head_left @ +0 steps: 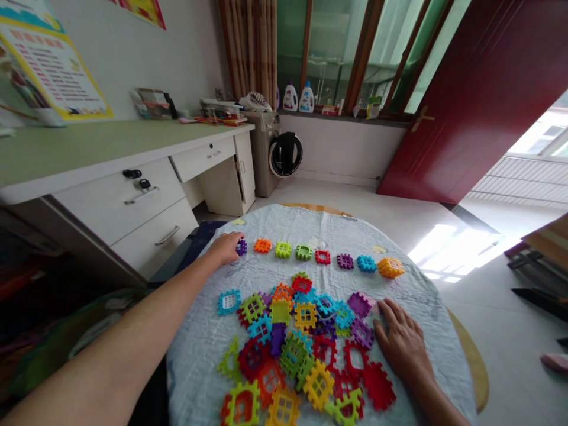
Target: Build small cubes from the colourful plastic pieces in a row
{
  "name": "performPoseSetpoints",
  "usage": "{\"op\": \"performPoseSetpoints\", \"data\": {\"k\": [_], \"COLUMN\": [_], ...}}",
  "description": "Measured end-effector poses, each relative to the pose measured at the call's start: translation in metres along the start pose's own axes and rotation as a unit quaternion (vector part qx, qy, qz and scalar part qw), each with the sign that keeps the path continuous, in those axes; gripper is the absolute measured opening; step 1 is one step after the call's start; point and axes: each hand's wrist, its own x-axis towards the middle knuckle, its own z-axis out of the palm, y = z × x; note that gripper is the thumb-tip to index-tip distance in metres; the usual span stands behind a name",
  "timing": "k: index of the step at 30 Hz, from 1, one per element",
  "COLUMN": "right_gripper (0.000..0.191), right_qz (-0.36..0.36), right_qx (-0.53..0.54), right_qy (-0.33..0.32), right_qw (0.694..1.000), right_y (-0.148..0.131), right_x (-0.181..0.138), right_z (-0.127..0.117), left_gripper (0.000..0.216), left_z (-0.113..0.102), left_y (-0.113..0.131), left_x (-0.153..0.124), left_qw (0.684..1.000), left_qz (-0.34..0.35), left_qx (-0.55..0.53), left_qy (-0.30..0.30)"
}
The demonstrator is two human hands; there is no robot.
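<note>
Left arm is stretched way out and the left hand (226,247) has its fingertips closed on a small purple block (241,247) that sits on the cloth right at its fingertips. That block is the near end of a row of blocks (304,252) running away to the right of that hand: orange, lime, green, red, purple, blue, and a chunkier orange cube (390,267) at the far end. They're evenly spaced and none touch, so it reads to me like each one was set down on purpose, one after the other, and the grip on the purple one looks like a light pinch for lining it up, not a full grab. The right hand (402,340) is open, palm down, flat on the cloth, with its fingertips against the edge of the loose pile (302,343) just to its left; I'd guess it's bracing there and keeping the heap from sliding. The pile is a jumble of flat window-shaped squares in all colours, overlapping every which way, between the two arms. Everything sits on a wrinkly pale blue cloth (199,337) over a round wooden table (477,361). Beyond the left hand there's a white desk (89,148) with drawers, a washing machine (275,154), detergent bottles (298,97) on the sill, and a dark red door (465,100) standing open to the right.
</note>
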Motion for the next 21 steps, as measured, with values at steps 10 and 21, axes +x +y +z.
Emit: {"op": "performPoseSetpoints", "data": {"k": [10,21], "right_gripper": [0.052,0.050], "right_qz": [-0.001,-0.012], "right_qx": [0.008,0.009], "right_qy": [-0.002,0.010], "right_qw": [1.000,1.000], "right_y": [0.003,0.004], "right_x": [0.000,0.000], "right_z": [0.002,0.004], "left_gripper": [0.068,0.070], "left_z": [0.004,0.006], "left_y": [-0.017,-0.018], "left_x": [0.027,0.027], "left_qw": [0.998,0.997], "left_qz": [0.006,0.041], "left_qx": [-0.037,-0.023], "left_qy": [-0.054,-0.053]}}
